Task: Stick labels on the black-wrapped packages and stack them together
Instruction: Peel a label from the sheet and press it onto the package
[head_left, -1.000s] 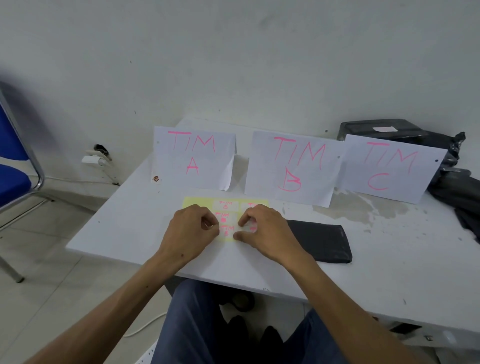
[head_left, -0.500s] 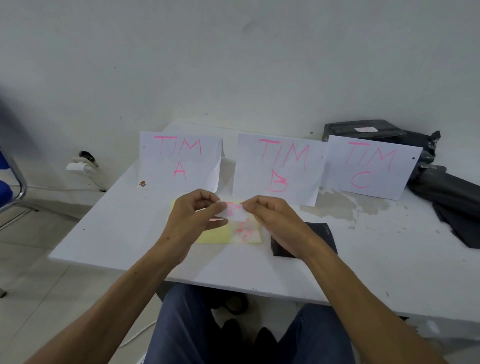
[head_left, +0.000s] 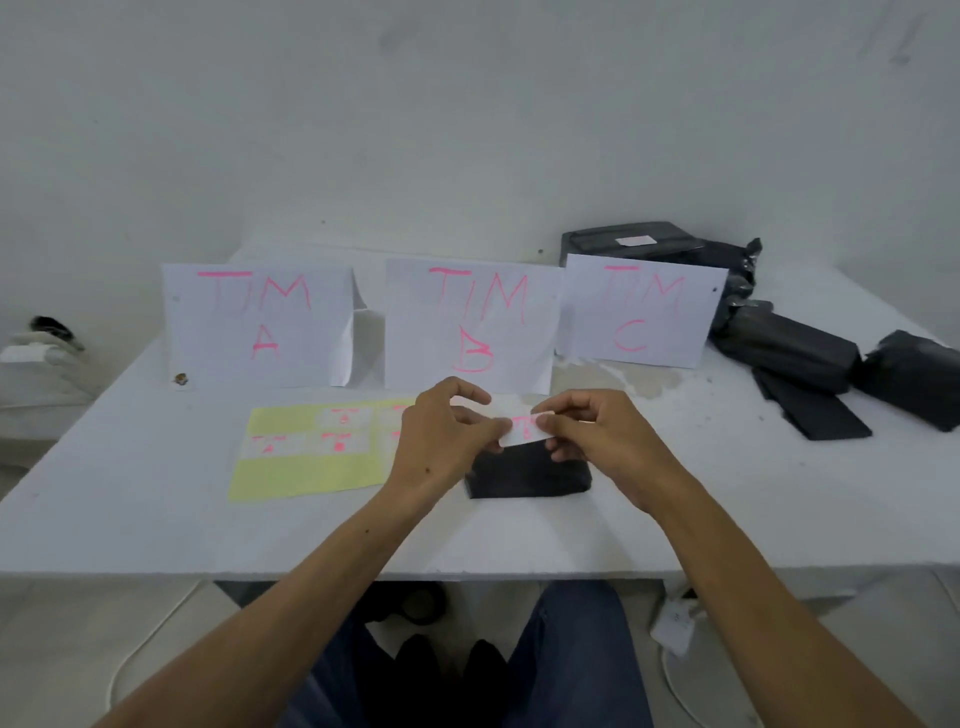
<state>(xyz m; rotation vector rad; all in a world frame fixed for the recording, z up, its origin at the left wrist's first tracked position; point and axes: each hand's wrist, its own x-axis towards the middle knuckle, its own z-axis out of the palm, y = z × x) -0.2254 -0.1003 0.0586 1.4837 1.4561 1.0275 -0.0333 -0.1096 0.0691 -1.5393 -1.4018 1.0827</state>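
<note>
I've got the label (head_left: 523, 429) up off the table now, a small white strip with pink marker on it, stretched between my two hands just above the black package (head_left: 527, 473) that lies flat near the front edge of the white table (head_left: 130, 519). To set it down well, I reckon I want it level and taut, centred over the package's top face, one end touched down first and then smoothed across so no crease gets trapped (black wrap like that looks slippery, so a firm press seems wise). My left hand (head_left: 441, 441) pinches the label's left end between thumb and forefinger, the other fingers curled loosely above; my right hand (head_left: 597, 436) pinches the right end the same way, knuckles up, wrist angled in from the right. Both forearms converge over the table edge. Just left of the package lies the yellow backing sheet (head_left: 301, 467) with more labels on it. Behind stand three paper signs, TIM A (head_left: 257, 325), TIM B (head_left: 470, 327) and TIM C (head_left: 641, 309), and far right sits a heap of other black packages (head_left: 789, 348).
</note>
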